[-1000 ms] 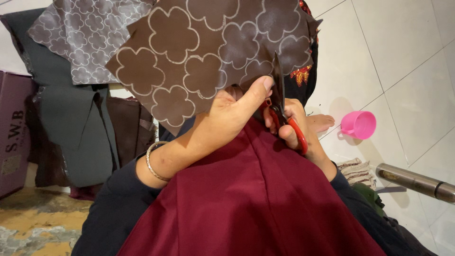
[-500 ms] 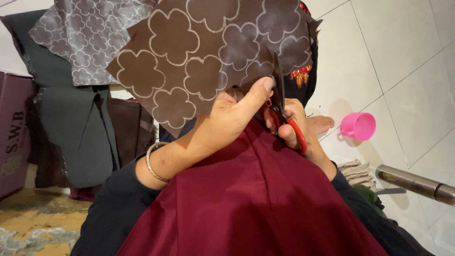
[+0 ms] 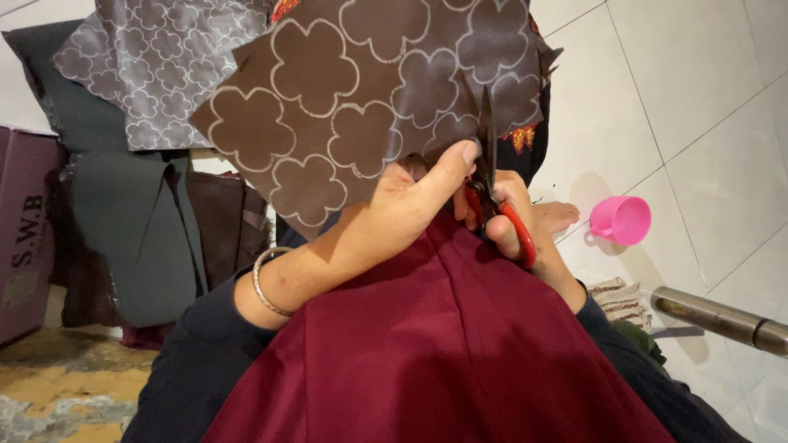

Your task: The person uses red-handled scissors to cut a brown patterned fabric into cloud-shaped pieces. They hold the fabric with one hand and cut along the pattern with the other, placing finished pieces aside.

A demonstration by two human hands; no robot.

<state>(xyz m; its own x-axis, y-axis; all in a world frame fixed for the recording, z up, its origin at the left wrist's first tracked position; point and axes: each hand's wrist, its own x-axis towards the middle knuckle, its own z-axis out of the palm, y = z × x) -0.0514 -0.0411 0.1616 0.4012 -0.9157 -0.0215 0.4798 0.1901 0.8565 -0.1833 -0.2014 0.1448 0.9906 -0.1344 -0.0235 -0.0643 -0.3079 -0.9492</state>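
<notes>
Single head view, looking steeply down from above the person's lap, very near the brown cloth (image 3: 361,115), which fills the upper middle. White tiled floor (image 3: 698,107) lies right of the cloth, a purple box (image 3: 25,246) far left.

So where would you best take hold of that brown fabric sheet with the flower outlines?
Pinch the brown flower-outlined fabric sheet at its lower edge, from below, as the left hand does beside the red-handled scissors: the sheet is thin and floppy, so holding close to the blades keeps it taut.
</notes>
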